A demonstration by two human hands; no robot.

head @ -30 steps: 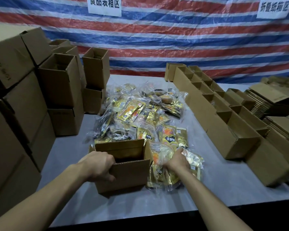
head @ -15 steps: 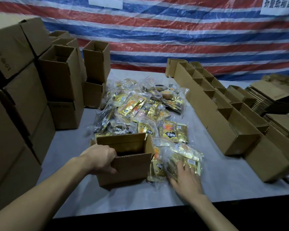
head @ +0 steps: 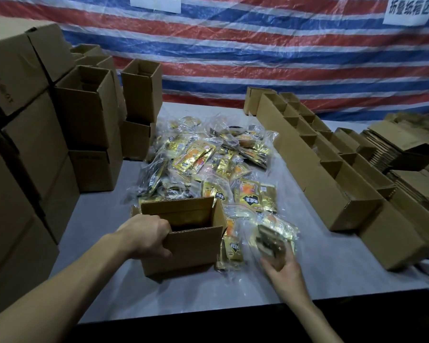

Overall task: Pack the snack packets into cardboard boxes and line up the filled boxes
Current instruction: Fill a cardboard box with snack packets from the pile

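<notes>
An open cardboard box (head: pixel 183 248) stands on the grey table near the front edge. My left hand (head: pixel 146 237) grips its near left rim, fingers curled over the edge. Just right of the box lies a clear bag of gold snack packets (head: pixel 275 233). My right hand (head: pixel 281 264) holds the near end of that bag from below, tilting it up; the bag is blurred. A big heap of gold and orange snack packets (head: pixel 203 159) in clear bags fills the table behind the box.
Tall stacks of cardboard boxes (head: pixel 84 125) crowd the left side. A row of open boxes (head: pixel 332 179) runs diagonally along the right, with flat folded cartons (head: pixel 401 144) beyond them. A striped tarp hangs at the back. The table's front edge (head: pixel 233 310) lies close below my hands.
My right hand has slid right and back from the packets beside the box and now lifts the near end of one clear bag. My left hand keeps its grip on the box rim.
</notes>
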